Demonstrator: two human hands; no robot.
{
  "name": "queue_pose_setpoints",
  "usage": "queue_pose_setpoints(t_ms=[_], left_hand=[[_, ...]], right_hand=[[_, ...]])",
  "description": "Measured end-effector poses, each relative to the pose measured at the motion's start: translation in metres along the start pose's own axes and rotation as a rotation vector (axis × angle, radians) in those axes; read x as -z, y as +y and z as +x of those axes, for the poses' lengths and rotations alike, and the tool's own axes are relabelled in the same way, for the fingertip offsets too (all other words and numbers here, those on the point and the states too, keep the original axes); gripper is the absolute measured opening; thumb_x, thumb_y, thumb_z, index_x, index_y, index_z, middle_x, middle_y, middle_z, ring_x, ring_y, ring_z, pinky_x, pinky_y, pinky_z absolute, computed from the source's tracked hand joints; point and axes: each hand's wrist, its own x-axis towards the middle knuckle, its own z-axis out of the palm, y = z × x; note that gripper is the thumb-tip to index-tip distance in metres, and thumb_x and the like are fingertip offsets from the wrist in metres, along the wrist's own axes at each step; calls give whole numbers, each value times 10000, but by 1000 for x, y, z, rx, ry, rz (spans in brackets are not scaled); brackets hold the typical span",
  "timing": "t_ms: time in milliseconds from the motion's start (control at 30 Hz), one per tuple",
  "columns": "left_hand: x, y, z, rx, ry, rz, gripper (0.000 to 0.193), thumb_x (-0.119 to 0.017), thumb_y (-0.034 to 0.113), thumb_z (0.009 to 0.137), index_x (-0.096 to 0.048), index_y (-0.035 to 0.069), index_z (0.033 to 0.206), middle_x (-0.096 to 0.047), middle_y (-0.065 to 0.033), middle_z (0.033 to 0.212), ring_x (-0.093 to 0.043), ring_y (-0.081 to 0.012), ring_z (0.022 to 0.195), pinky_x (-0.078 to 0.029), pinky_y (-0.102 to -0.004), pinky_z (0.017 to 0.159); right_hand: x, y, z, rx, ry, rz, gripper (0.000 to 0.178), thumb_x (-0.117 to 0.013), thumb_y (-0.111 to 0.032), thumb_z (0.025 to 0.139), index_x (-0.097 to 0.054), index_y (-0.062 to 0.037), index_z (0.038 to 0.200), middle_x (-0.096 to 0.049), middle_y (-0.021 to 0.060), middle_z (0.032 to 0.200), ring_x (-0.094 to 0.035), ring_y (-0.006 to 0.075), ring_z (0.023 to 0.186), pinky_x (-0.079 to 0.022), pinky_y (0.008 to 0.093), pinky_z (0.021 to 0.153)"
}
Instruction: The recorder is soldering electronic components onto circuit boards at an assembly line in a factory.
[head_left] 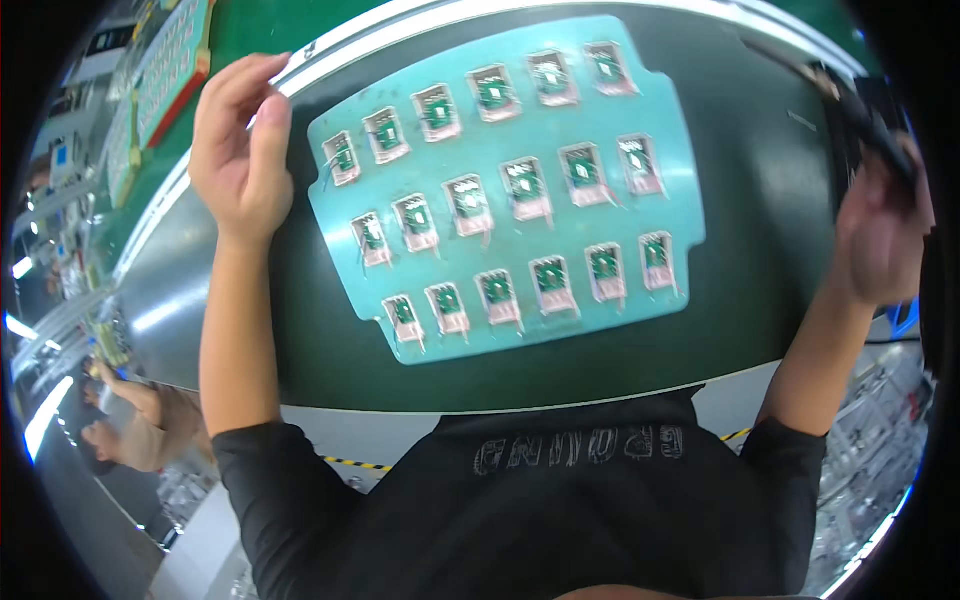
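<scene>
A light teal tray (445, 185) lies on the dark green work surface. In its three rows of pockets sit several small green circuit boards (525, 188) with thin wires. My left hand (240, 150) is raised beside the tray's left end, thumb apart from loosely curled fingers, with nothing visible in it. Far to the right, off the tray, my right hand (885, 235) is wrapped round a long dark tool (870, 125). Motion blurs this hand and tool, and the tool's exact kind cannot be made out.
A pale rail (400, 30) curves along the far edge of the work surface. Beyond it at the upper left stands another tray with a red-orange edge (180, 100). A co-worker (150, 430) is at the left. Clear-looking parts or packaging (880, 440) lie at the lower right.
</scene>
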Motion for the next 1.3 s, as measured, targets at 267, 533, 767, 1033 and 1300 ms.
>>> queue_pose_setpoints(t_ms=[267, 533, 767, 1033, 1300], left_hand=[[4, 9, 9, -35, -229, -154, 242, -608, 72, 771, -650, -42, 980, -592, -106, 947, -426, -97, 643, -332, -203, 547], [-15, 22, 31, 14, -322, -43, 209, -548, -58, 812, -641, -53, 999, -590, -113, 907, -504, -127, 744, -371, -217, 605], [-29, 15, 36, 19, -199, -195, 163, -517, -34, 874, -645, -51, 975, -617, -91, 893, -561, -135, 808, -426, -220, 722], [-47, 28, 39, -39, -221, -40, 151, -548, -30, 862, -662, -20, 961, -609, -60, 887, -539, -104, 764, -402, -205, 661], [-51, 33, 38, 46, -212, -76, 125, -570, -21, 850, -660, -12, 935, -590, -25, 846, -451, -40, 655, -320, -174, 559]], right_hand=[[-97, -67, -14, -35, -22, 430, 189, -577, -232, 727, -538, -48, 706, -460, 105, 683, -406, 192, 708, -323, 379, 755], [-138, -62, 1, 475, -544, -404, 286, -411, -292, 912, -509, -28, 962, -365, 112, 593, -254, 147, 497, -196, 341, 477], [-134, -66, 11, 480, -732, -297, 315, -385, -209, 946, -497, 78, 1012, -444, 193, 596, -326, 159, 456, -256, 319, 432], [-123, -68, 10, 462, -811, -343, 313, -393, -183, 954, -514, 93, 1038, -465, 197, 610, -349, 149, 466, -269, 315, 438], [-126, -61, 5, 464, -836, -368, 309, -410, -196, 952, -513, 86, 1023, -473, 195, 617, -360, 154, 465, -282, 317, 436]])
